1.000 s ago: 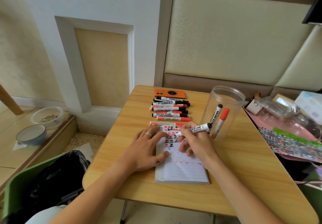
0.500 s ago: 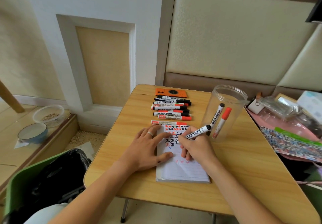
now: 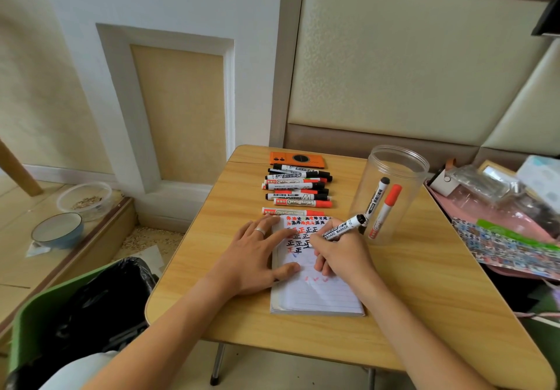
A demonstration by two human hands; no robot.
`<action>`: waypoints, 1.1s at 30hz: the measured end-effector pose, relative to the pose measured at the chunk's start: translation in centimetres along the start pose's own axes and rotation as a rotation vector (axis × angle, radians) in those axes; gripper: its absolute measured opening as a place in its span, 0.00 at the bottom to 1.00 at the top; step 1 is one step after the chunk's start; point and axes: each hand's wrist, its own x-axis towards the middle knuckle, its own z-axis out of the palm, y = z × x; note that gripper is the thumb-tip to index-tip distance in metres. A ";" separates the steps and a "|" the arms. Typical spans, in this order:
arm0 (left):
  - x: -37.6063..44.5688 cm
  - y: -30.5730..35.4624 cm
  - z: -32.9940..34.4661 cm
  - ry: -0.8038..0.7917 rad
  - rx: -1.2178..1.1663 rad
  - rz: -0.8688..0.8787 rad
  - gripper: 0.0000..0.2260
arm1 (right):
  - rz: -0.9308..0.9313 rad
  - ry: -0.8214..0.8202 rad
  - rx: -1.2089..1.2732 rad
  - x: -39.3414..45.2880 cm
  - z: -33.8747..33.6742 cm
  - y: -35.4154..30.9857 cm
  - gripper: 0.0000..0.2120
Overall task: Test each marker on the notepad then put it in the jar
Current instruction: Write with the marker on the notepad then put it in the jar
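Observation:
A lined notepad [image 3: 318, 295] lies on the wooden table [image 3: 424, 292], its top covered in black and red test marks. My left hand [image 3: 257, 256] rests flat on the pad's left side, holding it down. My right hand [image 3: 339, 253] grips a black whiteboard marker [image 3: 342, 228] with its tip down on the page. A clear plastic jar [image 3: 394, 165] stands upright just right of the pad; inside lean a black marker [image 3: 377, 195] and a red marker [image 3: 386, 210]. A row of several black and red markers [image 3: 298, 189] lies beyond the pad.
An orange phone [image 3: 297, 159] lies at the table's far edge behind the markers. Clutter on a pink surface [image 3: 500, 207] crowds the table's right side. A green bin with a black bag [image 3: 91, 314] stands low at left, with bowls [image 3: 57, 229] on the floor step.
My right hand has shifted slightly down the page with the marker, writing. My left hand stays pressed on the notepad.

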 end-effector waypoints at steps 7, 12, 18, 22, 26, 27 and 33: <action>0.0 0.0 -0.1 -0.019 -0.005 0.002 0.35 | -0.007 -0.029 -0.026 -0.3 -0.1 -0.2 0.05; 0.0 -0.1 0.0 -0.009 -0.014 0.002 0.36 | -0.007 -0.041 -0.056 -0.4 -0.2 -0.4 0.04; 0.0 0.0 0.0 -0.008 -0.009 0.002 0.34 | -0.017 -0.022 -0.040 -0.4 -0.4 -0.5 0.04; 0.0 0.0 -0.1 -0.019 -0.003 0.001 0.36 | -0.011 -0.028 -0.046 -0.5 -0.3 -0.6 0.05; 0.0 0.1 -0.2 -0.023 -0.013 -0.002 0.36 | 0.005 -0.022 -0.076 -0.5 -0.4 -0.7 0.06; 0.0 0.1 -0.2 -0.025 -0.012 -0.004 0.36 | 0.007 -0.019 -0.076 -0.5 -0.4 -0.8 0.06; 0.0 0.1 -0.2 -0.022 -0.013 -0.004 0.36 | -0.019 -0.030 -0.050 -0.7 -0.2 -0.9 0.04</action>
